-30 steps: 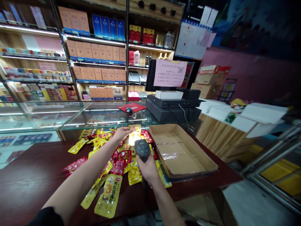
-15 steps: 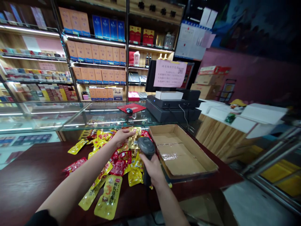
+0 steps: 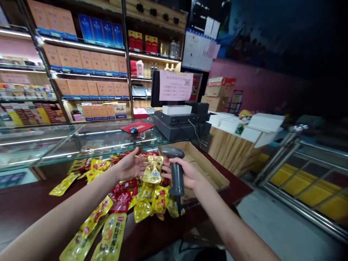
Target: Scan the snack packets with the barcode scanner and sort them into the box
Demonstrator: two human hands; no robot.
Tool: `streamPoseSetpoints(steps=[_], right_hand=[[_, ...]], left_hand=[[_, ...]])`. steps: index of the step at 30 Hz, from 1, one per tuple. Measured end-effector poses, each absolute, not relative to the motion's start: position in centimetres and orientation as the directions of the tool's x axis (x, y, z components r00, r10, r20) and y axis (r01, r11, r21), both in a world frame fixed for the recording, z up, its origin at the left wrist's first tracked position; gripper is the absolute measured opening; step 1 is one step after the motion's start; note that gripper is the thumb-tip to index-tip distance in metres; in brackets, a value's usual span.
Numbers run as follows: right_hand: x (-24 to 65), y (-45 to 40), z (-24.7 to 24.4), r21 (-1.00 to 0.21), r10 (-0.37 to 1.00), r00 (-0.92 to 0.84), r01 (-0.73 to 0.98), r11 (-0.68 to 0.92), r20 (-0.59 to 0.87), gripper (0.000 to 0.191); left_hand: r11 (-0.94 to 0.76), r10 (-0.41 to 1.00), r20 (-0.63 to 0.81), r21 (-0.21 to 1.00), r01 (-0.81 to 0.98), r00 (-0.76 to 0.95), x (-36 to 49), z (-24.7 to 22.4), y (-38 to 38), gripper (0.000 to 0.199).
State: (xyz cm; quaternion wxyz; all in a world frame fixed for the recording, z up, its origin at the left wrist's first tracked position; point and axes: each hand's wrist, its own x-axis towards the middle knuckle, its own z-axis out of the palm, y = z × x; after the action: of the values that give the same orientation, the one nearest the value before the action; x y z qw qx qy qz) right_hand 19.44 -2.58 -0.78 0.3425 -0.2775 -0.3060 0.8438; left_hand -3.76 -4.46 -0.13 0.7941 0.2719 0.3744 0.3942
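My right hand [image 3: 187, 173] is wrapped round the grip of a black barcode scanner [image 3: 177, 177], and its fingertips reach past the grip to the right edge of a gold foil snack packet [image 3: 152, 170]. The packet stands upright between my hands, with a barcode label facing me. My left hand [image 3: 131, 167] is open, thumb raised and fingers stretched to the packet's left edge; whether they bear its weight I cannot tell. Below lies a pile of yellow packets [image 3: 143, 210] and red packets [image 3: 121, 201]. Long yellow packets [image 3: 110, 237] lie nearest me.
A shallow cardboard box [image 3: 221, 181] sits right of the pile on the dark red table [image 3: 24, 214]. Beyond are a glass counter [image 3: 89, 136], a mouse [image 3: 133, 130] and a monitor with a pink notice [image 3: 175, 85]. Metal railing [image 3: 301, 181] stands at the right.
The view has turned to the right. My left hand's thumb has come off the gold packet and its fingers have spread. The scanner has moved to the packet's right, and the packet's barcode now shows.
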Motion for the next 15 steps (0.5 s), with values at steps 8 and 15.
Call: streamPoseSetpoints(steps=[8,15], right_hand=[[27.8,-0.8,-1.1,-0.697,0.851,-0.442,-0.515,-0.498,-0.281,0.013],[33.3,0.1,-0.9,-0.73,0.931,-0.21,-0.577,-0.365,-0.299,0.014]], left_hand=[[0.597,0.762,-0.358,0.712,-0.369,0.54,3.2,0.0,-0.4,0.073],[0.625,0.719,-0.359,0.709,-0.327,0.595,10.0,-0.1,3.4,0.074]])
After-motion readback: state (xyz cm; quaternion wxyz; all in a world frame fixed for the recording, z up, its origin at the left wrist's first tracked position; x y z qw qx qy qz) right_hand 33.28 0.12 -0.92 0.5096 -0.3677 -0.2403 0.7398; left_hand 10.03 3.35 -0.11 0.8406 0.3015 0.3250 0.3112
